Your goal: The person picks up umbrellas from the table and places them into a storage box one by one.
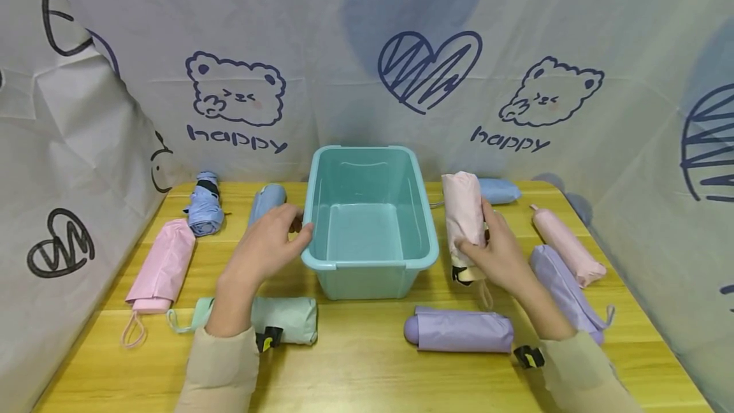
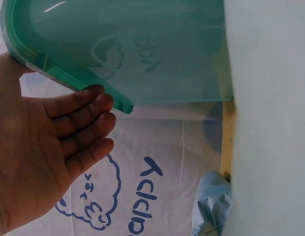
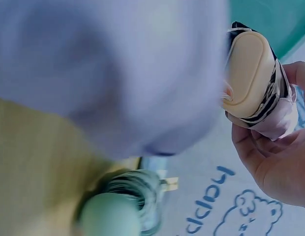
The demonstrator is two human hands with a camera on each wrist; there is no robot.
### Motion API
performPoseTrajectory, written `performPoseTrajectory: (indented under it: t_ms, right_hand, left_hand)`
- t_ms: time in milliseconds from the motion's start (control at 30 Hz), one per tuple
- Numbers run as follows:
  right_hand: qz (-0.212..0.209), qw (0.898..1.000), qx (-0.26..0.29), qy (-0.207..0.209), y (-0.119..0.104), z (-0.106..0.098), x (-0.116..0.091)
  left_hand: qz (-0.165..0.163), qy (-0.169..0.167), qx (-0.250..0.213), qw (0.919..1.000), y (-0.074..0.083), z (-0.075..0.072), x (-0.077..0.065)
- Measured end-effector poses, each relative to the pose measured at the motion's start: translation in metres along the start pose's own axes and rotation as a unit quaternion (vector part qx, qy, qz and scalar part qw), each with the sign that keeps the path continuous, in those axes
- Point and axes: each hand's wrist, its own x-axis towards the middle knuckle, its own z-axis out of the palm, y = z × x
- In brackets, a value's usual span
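My right hand (image 1: 496, 250) grips a folded pale pink umbrella (image 1: 463, 209), held upright just right of the teal plastic bin (image 1: 369, 279). Its cream handle end (image 3: 248, 66) faces the right wrist camera, with dark-edged fabric around it. At the bin's left rim is my left hand (image 1: 260, 247), thumb tip over the edge. Seen in the left wrist view, the fingers (image 2: 86, 120) are loosely extended along the outside of the rim, palm facing the camera. The bin's inside shows a bare floor.
Left of the bin lie blue umbrellas (image 1: 205, 206) (image 1: 268, 199), a pink umbrella (image 1: 163, 263) and a mint umbrella (image 1: 292, 319) partly behind my left forearm. Rightward are purple umbrellas (image 1: 464, 330) (image 1: 564, 289), another pink one (image 1: 568, 247) and a blue one (image 1: 500, 190). A printed curtain (image 1: 338, 107) backs the table.
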Motion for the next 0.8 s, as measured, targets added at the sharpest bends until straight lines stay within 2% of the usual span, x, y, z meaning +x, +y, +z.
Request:
performPoseTrajectory:
  t_ms: [300,433,633,800]
  right_hand:
    - [-0.039,0.999,-0.018,0.027,-0.030,-0.009,0.004]
    - [-0.073,0.996,-0.043,0.036,-0.044,-0.015,0.010]
    - [-0.135,0.982,-0.127,0.039,-0.062,-0.023,0.023]
    - [-0.165,0.972,-0.166,0.002,-0.079,-0.029,0.035]
  left_hand:
    - [0.001,-0.002,-0.002,1.0000,0.000,-0.001,0.000]
    - [-0.001,-0.003,-0.004,1.0000,0.000,-0.001,0.000]
    - [0.001,-0.003,-0.006,1.0000,-0.001,-0.001,0.000]
    - [-0.001,-0.003,-0.006,1.0000,-0.002,0.000,0.000]
